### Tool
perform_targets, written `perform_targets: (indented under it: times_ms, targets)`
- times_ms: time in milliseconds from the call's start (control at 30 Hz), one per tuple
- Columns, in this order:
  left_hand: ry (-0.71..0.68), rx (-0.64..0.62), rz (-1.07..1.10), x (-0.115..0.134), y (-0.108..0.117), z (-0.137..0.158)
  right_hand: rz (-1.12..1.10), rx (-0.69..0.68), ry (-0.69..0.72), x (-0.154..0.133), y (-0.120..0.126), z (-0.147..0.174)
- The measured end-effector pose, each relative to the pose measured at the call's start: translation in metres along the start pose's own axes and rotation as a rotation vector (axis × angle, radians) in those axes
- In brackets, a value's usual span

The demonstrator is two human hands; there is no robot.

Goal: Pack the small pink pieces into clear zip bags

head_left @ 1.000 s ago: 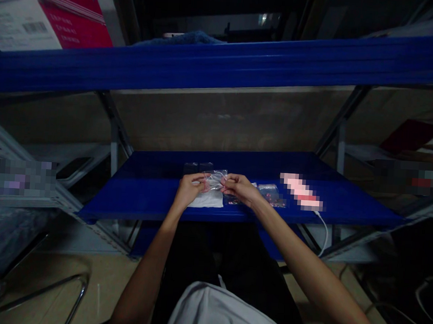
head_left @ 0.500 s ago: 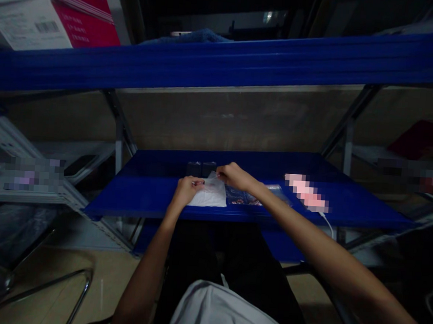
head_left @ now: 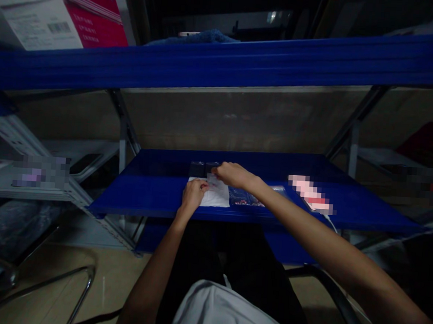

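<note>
A white sheet (head_left: 217,197), either paper or cloth, lies near the front edge of the blue shelf. My left hand (head_left: 193,196) rests over its left side, fingertips pinched together; whatever is between them is too small to name. My right hand (head_left: 234,175) is above the sheet's far right corner, its fingers closed on the top of a small clear plastic bag (head_left: 211,180) that hangs over the sheet. Behind the sheet lie two flat, dark-looking clear bags (head_left: 197,169). Right of it are clear bags with small reddish pieces (head_left: 245,198), partly covered by my right forearm.
A blurred-out pink phone-like object (head_left: 310,193) with a white cable (head_left: 332,222) lies to the right. Above runs the blue beam of an upper shelf (head_left: 222,62), with white and red boxes (head_left: 72,26) on it. Metal posts (head_left: 125,132) stand behind.
My right hand has shifted slightly left and the small clear bag now hangs lower and more upright. My left hand has moved a little right over the sheet. The view has shifted slightly.
</note>
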State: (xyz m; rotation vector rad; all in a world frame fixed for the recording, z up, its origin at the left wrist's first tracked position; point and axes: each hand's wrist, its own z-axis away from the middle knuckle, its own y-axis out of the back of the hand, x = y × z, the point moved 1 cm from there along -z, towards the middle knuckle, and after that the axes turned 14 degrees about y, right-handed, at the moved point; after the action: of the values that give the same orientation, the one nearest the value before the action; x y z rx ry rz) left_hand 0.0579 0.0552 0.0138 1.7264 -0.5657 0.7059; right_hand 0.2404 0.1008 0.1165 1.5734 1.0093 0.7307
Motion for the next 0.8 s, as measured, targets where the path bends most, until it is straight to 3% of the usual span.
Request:
perform_targets:
  times_ms: [233,500,800]
  targets:
    - [0.002,-0.002,-0.03,-0.002,-0.001,-0.001,-0.09,0.014,-0.007,0.017,-0.005,0.006]
    - [0.009,0.026,-0.056,-0.007,-0.004,-0.004,-0.329,0.076,-0.089,0.03,-0.029,0.024]
    - [0.043,0.024,0.06,0.0,-0.003,-0.001,-0.46,0.221,-0.163,0.034,-0.047,0.028]
